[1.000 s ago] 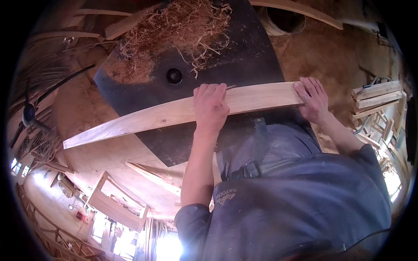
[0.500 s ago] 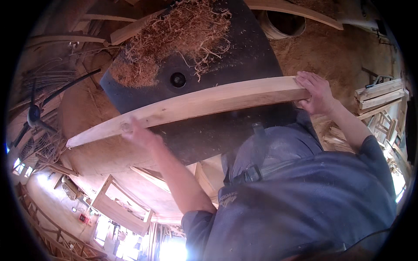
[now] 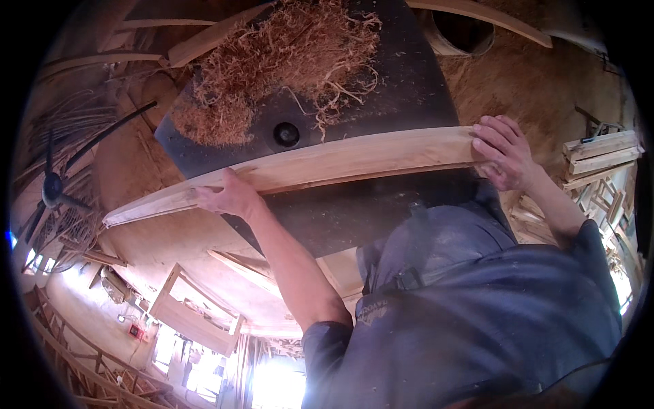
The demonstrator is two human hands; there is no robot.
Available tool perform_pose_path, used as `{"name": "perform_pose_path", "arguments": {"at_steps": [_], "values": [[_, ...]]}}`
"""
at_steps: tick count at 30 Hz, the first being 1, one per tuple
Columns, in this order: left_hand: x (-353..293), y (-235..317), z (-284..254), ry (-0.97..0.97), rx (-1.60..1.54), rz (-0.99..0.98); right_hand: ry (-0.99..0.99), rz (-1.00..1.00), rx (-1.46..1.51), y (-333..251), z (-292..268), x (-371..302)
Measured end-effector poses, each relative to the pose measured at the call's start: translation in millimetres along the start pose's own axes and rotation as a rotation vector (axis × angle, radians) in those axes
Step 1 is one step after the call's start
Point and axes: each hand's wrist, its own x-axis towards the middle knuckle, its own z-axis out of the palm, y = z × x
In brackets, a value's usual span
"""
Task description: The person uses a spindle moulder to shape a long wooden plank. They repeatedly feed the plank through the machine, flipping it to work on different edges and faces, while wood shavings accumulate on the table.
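A long, pale wooden beam (image 3: 354, 158) spans the view from left to right over a dark machine table (image 3: 409, 75). My right hand (image 3: 505, 153) is wrapped round its right end, fingers over the edge. Toward its left part, my left hand (image 3: 231, 195) grips the near side, with the thumb against the upper face. The beam's far left end juts past the table. Beyond the beam, a heap of curly wood shavings (image 3: 272, 68) lies on the dark surface, next to a round black hole fitting (image 3: 286, 134).
A black-bladed fan (image 3: 52, 189) stands at the left. Stacked lumber (image 3: 599, 153) is at the right, and a wooden frame (image 3: 194, 313) stands on the floor at the lower left. Further boards (image 3: 484, 13) lie beyond the table, near a round opening (image 3: 463, 33).
My left hand has moved slightly right along the beam and closed on it. The beam has rolled a little, and my right hand's fingers have shifted round its end.
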Motion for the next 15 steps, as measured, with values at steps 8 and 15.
{"name": "perform_pose_path", "arguments": {"at_steps": [8, 15], "values": [[33.7, 12.4, 8.9, -0.005, -0.207, -0.162, 0.011, -0.047, 0.001, 4.9, -5.4, 40.9], [45.9, 10.5, 7.7, 0.071, -0.438, -0.401, 0.026, -0.055, 0.088, -3.5, 2.2, 64.9]]}}
